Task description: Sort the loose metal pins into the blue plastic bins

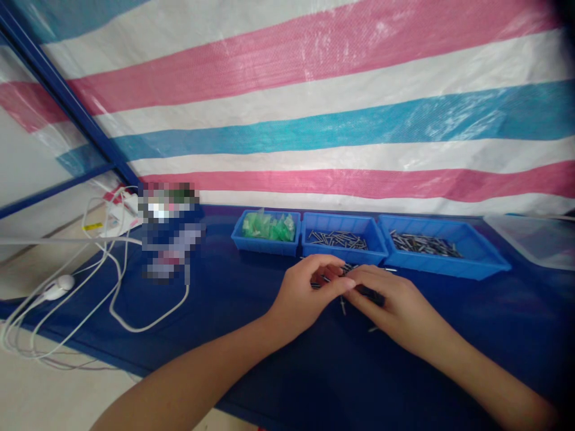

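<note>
My left hand [309,290] and my right hand [390,302] meet over a small heap of thin metal pins [344,270] on the dark blue table cloth [251,311]. Both hands curl their fingers together in a pinch, fingertips touching at the middle. What they pinch is too small to make out. A few loose pins [344,308] lie under and between the hands. Just beyond the hands stand three blue bins: one with green plastic pieces [268,227], one with metal pins [339,239], one with darker metal pins [424,244].
A white cable [148,323] loops across the cloth at left, near a white power strip [119,218] and a blurred-out object [168,230]. A clear plastic tray [532,239] sits at far right. A striped tarp [314,120] hangs behind the table.
</note>
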{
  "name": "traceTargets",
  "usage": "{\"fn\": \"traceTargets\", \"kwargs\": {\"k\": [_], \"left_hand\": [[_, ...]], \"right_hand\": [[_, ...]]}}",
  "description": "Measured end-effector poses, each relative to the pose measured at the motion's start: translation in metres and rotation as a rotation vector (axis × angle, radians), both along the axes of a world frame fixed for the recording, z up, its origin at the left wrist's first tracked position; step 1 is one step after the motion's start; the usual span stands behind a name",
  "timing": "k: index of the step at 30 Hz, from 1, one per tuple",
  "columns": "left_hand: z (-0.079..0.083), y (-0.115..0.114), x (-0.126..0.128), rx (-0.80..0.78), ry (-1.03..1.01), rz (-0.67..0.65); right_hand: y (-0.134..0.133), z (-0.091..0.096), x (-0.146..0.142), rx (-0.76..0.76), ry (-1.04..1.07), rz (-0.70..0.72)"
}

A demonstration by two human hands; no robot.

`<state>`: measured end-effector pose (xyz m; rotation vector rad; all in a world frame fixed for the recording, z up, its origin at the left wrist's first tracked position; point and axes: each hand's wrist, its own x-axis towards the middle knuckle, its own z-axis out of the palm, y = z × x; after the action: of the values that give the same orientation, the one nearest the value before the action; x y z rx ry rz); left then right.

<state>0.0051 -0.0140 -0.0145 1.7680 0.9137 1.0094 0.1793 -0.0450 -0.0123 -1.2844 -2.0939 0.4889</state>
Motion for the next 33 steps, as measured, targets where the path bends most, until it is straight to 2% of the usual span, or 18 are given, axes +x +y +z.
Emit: {"fn": "traceTargets", "kwargs": {"k": [4, 12, 18, 21, 26, 28, 30, 33], "left_hand": [[-0.001, 0.001, 0.0, 0.03, 0.062, -0.012], [0.002, 0.002, -0.001, 0.042, 0.063, 0.005], [0.0, 0.002, -0.002, 0.078, 0.077, 0.01], [0.0, 0.003, -0.002, 0.096, 0.118, 0.013], [0.0, 0.004, -0.003, 0.179, 0.28, -0.016], [0.0, 0.002, -0.004, 0.265, 0.393, -0.049], [-0.001, 0.0, -0.005, 0.358, 0.519, -0.092], [-0.003, -0.004, -0.007, 0.456, 0.658, -0.158]], "right_hand": [[0.0, -0.001, 0.002, -0.016, 0.034, -0.006], [0.001, -0.001, 0.0, -0.068, 0.154, -0.037], [0.001, -0.001, 0.005, -0.008, 0.227, -0.165], [0.001, 0.003, 0.006, 0.014, 0.227, -0.196], [0.003, 0.01, 0.017, 0.016, 0.129, -0.161], [0.006, 0.014, 0.032, 0.098, 0.057, -0.262], [0.011, 0.017, 0.054, 0.204, -0.035, -0.451], [0.02, 0.016, 0.093, 0.218, -0.234, -0.709]]}}
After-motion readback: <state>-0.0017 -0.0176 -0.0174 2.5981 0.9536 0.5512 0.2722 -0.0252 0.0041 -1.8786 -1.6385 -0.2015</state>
